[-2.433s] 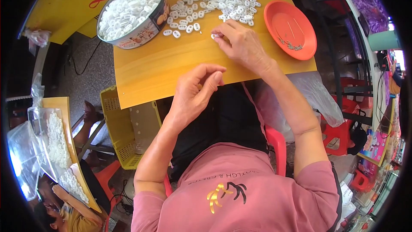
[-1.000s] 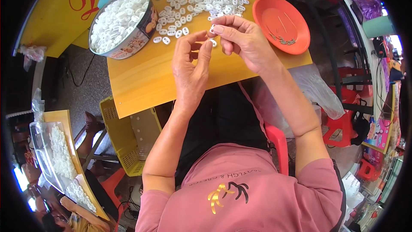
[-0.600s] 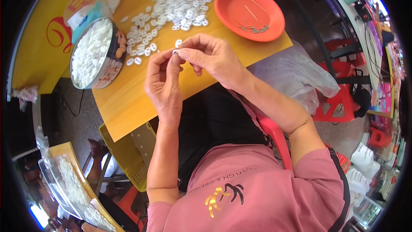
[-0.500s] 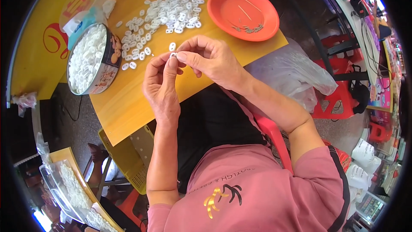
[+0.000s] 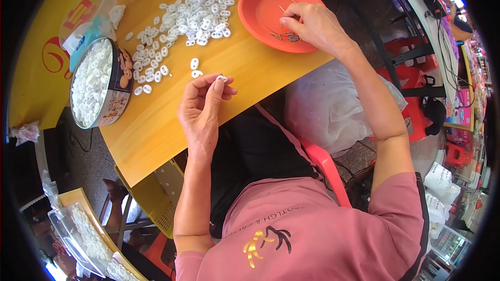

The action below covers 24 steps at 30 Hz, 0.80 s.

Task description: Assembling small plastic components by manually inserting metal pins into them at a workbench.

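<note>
My left hand (image 5: 200,109) is closed over the near part of the wooden table. Between thumb and forefinger it pinches a small white oval plastic piece with holes (image 5: 222,78). Two more white pieces (image 5: 195,64) lie on the table just beyond those fingers. Over the right side of the red plastic dish (image 5: 255,15) is my right hand (image 5: 317,26), its thumb and fingers drawn together. Whatever they hold, if anything, is too small to make out. Small metal pieces (image 5: 292,37) lie in the dish under this hand, and thin sticks show near its fingertips.
A heap of white two-holed pieces (image 5: 198,15) spreads over the yellow-brown table (image 5: 250,78). At the left stands a round tin (image 5: 117,96) full of white pieces. A clear plastic bag (image 5: 328,109) hangs beside the table's right edge, near a red chair (image 5: 325,164).
My right hand has left my left hand and moved right and away, over the red dish. My left hand keeps its pinch on a white piece. A second white piece now lies on the table.
</note>
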Each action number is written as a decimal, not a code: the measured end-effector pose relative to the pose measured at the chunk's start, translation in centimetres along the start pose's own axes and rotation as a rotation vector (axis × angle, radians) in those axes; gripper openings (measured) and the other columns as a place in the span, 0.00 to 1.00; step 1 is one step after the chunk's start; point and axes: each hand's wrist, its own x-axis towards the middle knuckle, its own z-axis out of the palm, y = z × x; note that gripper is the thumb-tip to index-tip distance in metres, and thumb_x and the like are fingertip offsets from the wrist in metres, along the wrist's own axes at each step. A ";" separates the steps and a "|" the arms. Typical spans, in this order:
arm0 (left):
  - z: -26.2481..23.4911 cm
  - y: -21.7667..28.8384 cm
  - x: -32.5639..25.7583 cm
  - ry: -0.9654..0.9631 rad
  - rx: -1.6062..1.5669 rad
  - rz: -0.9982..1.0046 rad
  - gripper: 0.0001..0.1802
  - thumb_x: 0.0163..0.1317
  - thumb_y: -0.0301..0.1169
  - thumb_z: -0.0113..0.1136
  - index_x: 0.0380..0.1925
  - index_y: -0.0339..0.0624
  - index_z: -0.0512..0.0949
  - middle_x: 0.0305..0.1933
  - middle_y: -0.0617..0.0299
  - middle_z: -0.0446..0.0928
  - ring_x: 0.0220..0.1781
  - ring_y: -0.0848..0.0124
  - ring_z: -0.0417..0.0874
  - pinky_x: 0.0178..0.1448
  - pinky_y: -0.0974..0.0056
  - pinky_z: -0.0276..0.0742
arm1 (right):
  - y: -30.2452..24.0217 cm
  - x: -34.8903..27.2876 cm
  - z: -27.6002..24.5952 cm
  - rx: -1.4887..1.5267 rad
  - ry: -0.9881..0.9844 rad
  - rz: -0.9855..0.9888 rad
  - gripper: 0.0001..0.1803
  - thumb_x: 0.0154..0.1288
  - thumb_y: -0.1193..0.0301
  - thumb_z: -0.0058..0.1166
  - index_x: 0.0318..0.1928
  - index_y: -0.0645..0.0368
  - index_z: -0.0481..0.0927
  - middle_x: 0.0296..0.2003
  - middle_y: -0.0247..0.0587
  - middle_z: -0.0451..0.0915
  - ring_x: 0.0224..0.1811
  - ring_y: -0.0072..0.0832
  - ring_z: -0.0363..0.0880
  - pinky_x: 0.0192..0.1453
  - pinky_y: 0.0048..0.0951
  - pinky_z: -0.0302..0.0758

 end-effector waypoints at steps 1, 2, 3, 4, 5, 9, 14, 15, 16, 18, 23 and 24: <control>0.0 0.0 0.0 0.000 0.001 -0.003 0.09 0.69 0.27 0.58 0.45 0.32 0.76 0.41 0.55 0.82 0.38 0.73 0.82 0.47 0.69 0.77 | -0.2 0.2 0.1 -0.057 -0.044 -0.002 0.11 0.63 0.68 0.57 0.37 0.64 0.82 0.30 0.45 0.84 0.34 0.35 0.84 0.40 0.34 0.77; -0.1 0.0 0.0 0.000 0.003 -0.006 0.09 0.69 0.27 0.58 0.45 0.32 0.76 0.41 0.55 0.82 0.38 0.73 0.82 0.47 0.69 0.77 | -0.1 0.4 0.4 -0.055 -0.046 -0.002 0.11 0.63 0.68 0.57 0.37 0.64 0.82 0.30 0.45 0.84 0.34 0.35 0.84 0.40 0.34 0.77; -0.1 0.0 0.0 -0.001 0.003 -0.009 0.09 0.69 0.27 0.58 0.45 0.32 0.76 0.41 0.55 0.82 0.38 0.73 0.82 0.47 0.69 0.77 | 0.1 0.7 0.7 -0.058 -0.071 -0.007 0.11 0.63 0.68 0.57 0.36 0.65 0.82 0.30 0.46 0.84 0.34 0.35 0.84 0.40 0.35 0.78; 0.0 0.0 0.0 -0.006 -0.005 -0.018 0.09 0.69 0.26 0.58 0.45 0.32 0.76 0.41 0.55 0.82 0.38 0.72 0.82 0.47 0.69 0.77 | 0.3 0.9 0.9 -0.062 -0.095 -0.012 0.11 0.63 0.67 0.57 0.35 0.66 0.81 0.29 0.46 0.84 0.34 0.35 0.85 0.40 0.35 0.78; 0.0 0.0 0.0 -0.011 -0.014 -0.026 0.09 0.68 0.26 0.58 0.45 0.32 0.76 0.41 0.55 0.82 0.38 0.72 0.82 0.47 0.69 0.77 | 0.4 1.2 0.9 -0.061 -0.096 -0.010 0.11 0.63 0.67 0.57 0.35 0.66 0.81 0.29 0.46 0.84 0.34 0.35 0.85 0.40 0.35 0.78; -0.1 -0.1 -0.1 -0.012 -0.019 -0.023 0.10 0.69 0.27 0.58 0.45 0.32 0.76 0.41 0.55 0.82 0.38 0.72 0.82 0.47 0.69 0.77 | 0.7 2.8 0.8 -0.043 -0.210 0.009 0.11 0.63 0.69 0.56 0.34 0.67 0.80 0.28 0.47 0.83 0.30 0.36 0.84 0.38 0.35 0.78; 0.0 0.8 0.1 0.004 -0.066 -0.077 0.10 0.68 0.28 0.58 0.45 0.32 0.75 0.40 0.54 0.82 0.37 0.71 0.82 0.45 0.68 0.78 | 0.2 2.8 0.2 -0.087 -0.249 -0.084 0.09 0.62 0.71 0.56 0.34 0.67 0.78 0.26 0.44 0.81 0.27 0.30 0.81 0.35 0.32 0.77; -0.1 0.8 0.1 0.022 -0.063 -0.074 0.10 0.68 0.28 0.58 0.45 0.32 0.75 0.40 0.54 0.82 0.37 0.71 0.82 0.45 0.68 0.78 | 0.2 2.3 0.0 0.054 -0.154 -0.107 0.08 0.63 0.72 0.55 0.35 0.67 0.78 0.25 0.41 0.80 0.27 0.25 0.79 0.34 0.29 0.76; -0.3 0.9 0.0 0.022 -0.150 -0.095 0.10 0.68 0.28 0.58 0.44 0.33 0.75 0.39 0.54 0.82 0.36 0.71 0.83 0.44 0.68 0.78 | -1.0 2.0 0.0 0.201 -0.065 -0.134 0.07 0.64 0.73 0.55 0.35 0.66 0.77 0.24 0.37 0.78 0.27 0.21 0.77 0.33 0.26 0.75; -0.3 1.2 -0.1 0.023 -0.293 -0.122 0.09 0.68 0.27 0.59 0.43 0.33 0.75 0.38 0.53 0.82 0.35 0.70 0.83 0.41 0.68 0.79 | -3.5 0.6 0.0 0.355 -0.077 -0.109 0.08 0.67 0.73 0.54 0.40 0.66 0.80 0.25 0.30 0.76 0.28 0.14 0.73 0.34 0.20 0.73; -0.4 1.8 -0.9 0.034 -0.371 -0.131 0.09 0.67 0.27 0.59 0.43 0.34 0.76 0.39 0.53 0.82 0.35 0.70 0.83 0.42 0.68 0.79 | -9.2 -2.9 2.2 0.933 -0.101 -0.163 0.11 0.70 0.73 0.53 0.48 0.66 0.82 0.26 0.30 0.79 0.27 0.13 0.75 0.33 0.16 0.72; -0.5 2.0 -1.1 0.029 -0.365 -0.132 0.09 0.68 0.28 0.59 0.44 0.35 0.76 0.39 0.53 0.82 0.35 0.70 0.82 0.43 0.67 0.78 | -10.3 -3.5 2.8 1.041 -0.097 -0.123 0.10 0.69 0.74 0.55 0.47 0.67 0.82 0.28 0.31 0.80 0.27 0.13 0.76 0.33 0.16 0.72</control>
